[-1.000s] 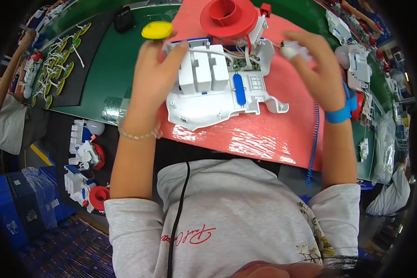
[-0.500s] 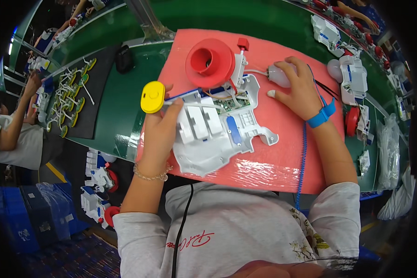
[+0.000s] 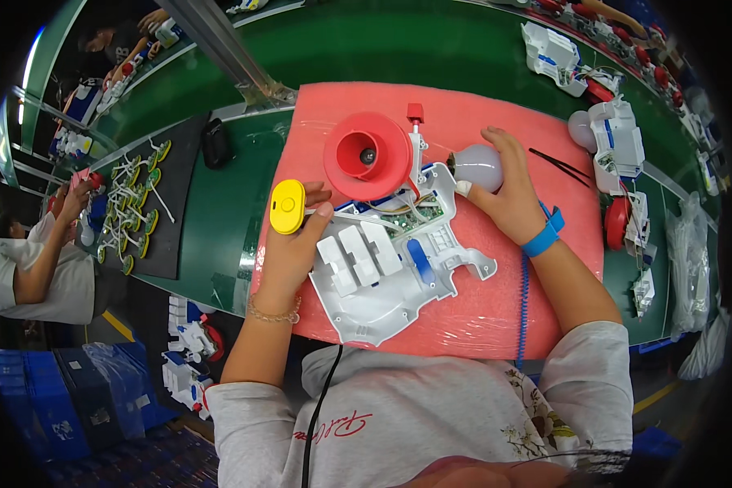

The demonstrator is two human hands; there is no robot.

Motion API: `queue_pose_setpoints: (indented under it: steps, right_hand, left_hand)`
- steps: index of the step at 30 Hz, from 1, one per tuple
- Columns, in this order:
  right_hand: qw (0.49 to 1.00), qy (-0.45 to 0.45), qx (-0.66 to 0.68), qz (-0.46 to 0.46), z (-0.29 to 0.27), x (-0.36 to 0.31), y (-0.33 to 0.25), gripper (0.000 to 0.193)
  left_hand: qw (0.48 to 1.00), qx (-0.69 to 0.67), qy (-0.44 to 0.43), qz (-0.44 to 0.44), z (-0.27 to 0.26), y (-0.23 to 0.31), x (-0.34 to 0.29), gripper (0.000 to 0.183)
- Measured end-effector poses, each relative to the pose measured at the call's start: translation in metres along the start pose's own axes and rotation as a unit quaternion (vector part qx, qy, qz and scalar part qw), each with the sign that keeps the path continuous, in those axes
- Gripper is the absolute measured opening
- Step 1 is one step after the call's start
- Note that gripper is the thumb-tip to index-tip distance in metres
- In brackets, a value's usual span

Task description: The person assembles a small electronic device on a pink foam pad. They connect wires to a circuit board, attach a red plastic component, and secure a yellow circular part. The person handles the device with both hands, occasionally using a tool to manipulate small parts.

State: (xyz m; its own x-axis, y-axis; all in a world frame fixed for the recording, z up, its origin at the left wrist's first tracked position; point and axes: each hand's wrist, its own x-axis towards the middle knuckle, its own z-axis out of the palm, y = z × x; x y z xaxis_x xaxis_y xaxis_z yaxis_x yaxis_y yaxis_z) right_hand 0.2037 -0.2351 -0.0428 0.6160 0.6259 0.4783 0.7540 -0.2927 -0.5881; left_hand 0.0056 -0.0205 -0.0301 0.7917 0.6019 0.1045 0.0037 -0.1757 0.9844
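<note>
On a pink foam mat (image 3: 545, 268) lies an open white plastic housing (image 3: 366, 305), with white blocks, a blue strip and a green circuit board (image 3: 421, 215) inside. A red flanged funnel-shaped part (image 3: 370, 154) sits at its far end, beside a small red block (image 3: 416, 112) on a white stem. My left hand (image 3: 291, 256) is closed on a yellow oval piece (image 3: 287, 206) at the housing's left; a pale cable runs from there toward the board. With fingers curved round it, my right hand (image 3: 506, 199) grips a white round light bulb (image 3: 478, 167), its base toward the housing.
Black tweezers (image 3: 559, 167) lie right of my right hand. Leftward, a dark mat (image 3: 177, 228) bears several yellow-green pieces with white wires, near a black case (image 3: 216, 144). More white housings (image 3: 618, 138) and a clear plastic bag (image 3: 691, 268) are at right. A co-worker (image 3: 37, 276) sits far left.
My right hand has brought the bulb left, closer to the housing, and turned it. The tweezers show more fully. My left hand keeps the yellow piece; the whole view has shifted slightly.
</note>
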Motion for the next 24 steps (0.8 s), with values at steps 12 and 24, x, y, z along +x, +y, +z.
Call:
queue_pose_setpoints:
  steps: [12, 24]
  right_hand:
    - [0.915, 0.004, 0.362, 0.180, -0.013, 0.009, 0.028, 0.065]
    - [0.982, -0.051, 0.146, 0.111, -0.023, 0.015, 0.023, 0.053]
  left_hand:
    - [0.964, -0.258, 0.009, -0.056, -0.006, -0.013, 0.109, 0.010]
    - [0.949, -0.189, 0.202, 0.151, 0.087, -0.036, 0.327, 0.017]
